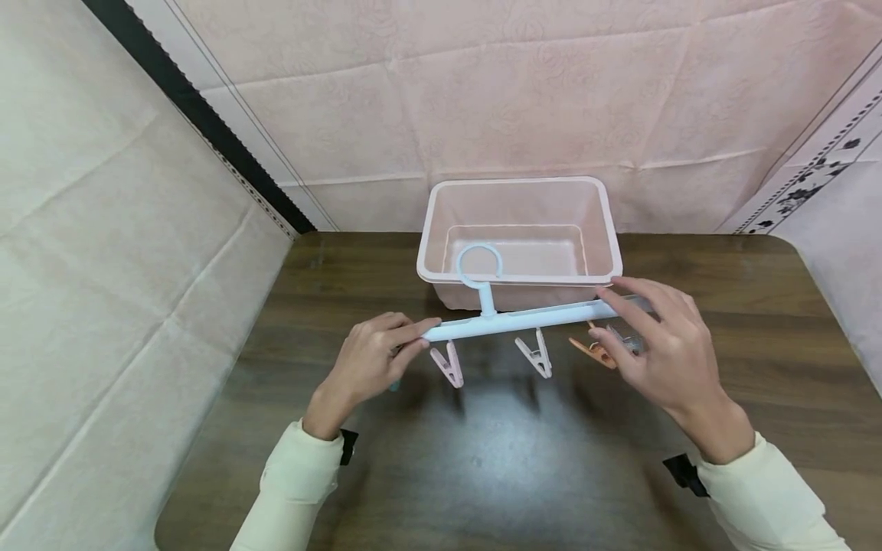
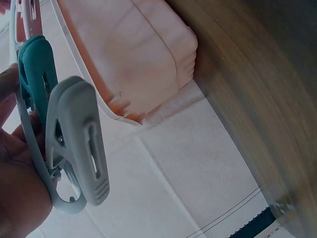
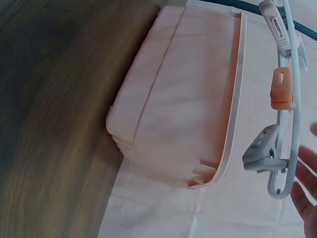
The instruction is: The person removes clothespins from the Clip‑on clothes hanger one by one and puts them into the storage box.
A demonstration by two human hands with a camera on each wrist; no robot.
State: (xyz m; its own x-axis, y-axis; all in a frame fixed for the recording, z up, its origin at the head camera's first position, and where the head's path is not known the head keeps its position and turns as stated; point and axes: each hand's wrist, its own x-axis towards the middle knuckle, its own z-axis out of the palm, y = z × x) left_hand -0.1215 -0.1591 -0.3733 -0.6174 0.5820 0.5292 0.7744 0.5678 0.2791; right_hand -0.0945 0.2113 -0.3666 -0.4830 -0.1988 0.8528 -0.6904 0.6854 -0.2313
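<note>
A light-blue clip hanger is held up level above the table, its round hook upright. My left hand pinches its left end between thumb and fingers. At the other end, my right hand touches the bar with extended fingers, thumb apart near the clips. Along the bar hang a pink clip, a white clip and an orange clip. In the left wrist view, a teal clip and a grey clip sit by the left hand. Another grey clip hangs near the right end.
Behind the hanger, a pale pink plastic basin stands at the back edge of the dark wooden table. A pale patterned cloth covers what lies beyond the table.
</note>
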